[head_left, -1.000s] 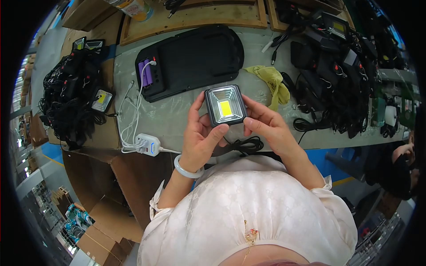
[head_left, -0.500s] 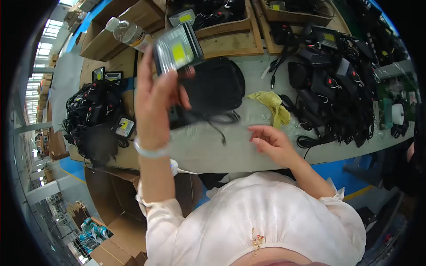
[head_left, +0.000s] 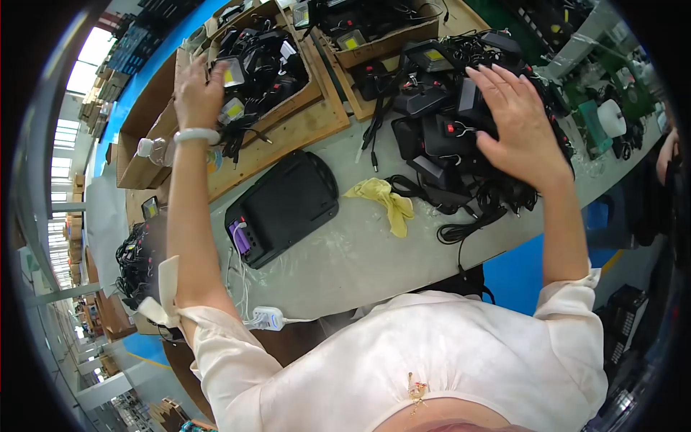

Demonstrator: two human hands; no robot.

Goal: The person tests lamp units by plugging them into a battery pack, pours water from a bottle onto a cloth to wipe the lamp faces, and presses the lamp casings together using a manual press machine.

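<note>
My left hand (head_left: 198, 93), with a pale bangle on its wrist, is spread at the left side of a cardboard box (head_left: 311, 90) full of black lamps and cables. Its fingertips are beside a lamp with a yellow panel (head_left: 232, 73), and nothing shows in its grasp. Over on the right, my right hand (head_left: 520, 129) lies with fingers spread over a heap of black lamps (head_left: 439, 137). Whether its palm touches them is hard to tell.
A black case (head_left: 288, 209) with purple battery cells (head_left: 239, 237) lies on the table (head_left: 324, 266), near a yellow cloth (head_left: 385, 201). A white charger (head_left: 268, 317) is at the front edge. A plastic bottle (head_left: 155, 150) stands left; a person's arm (head_left: 666, 155) shows far right.
The lamp has left my left hand, which has moved up and left to the box. My right hand has gone up and right onto the lamp heap. The view has turned.
</note>
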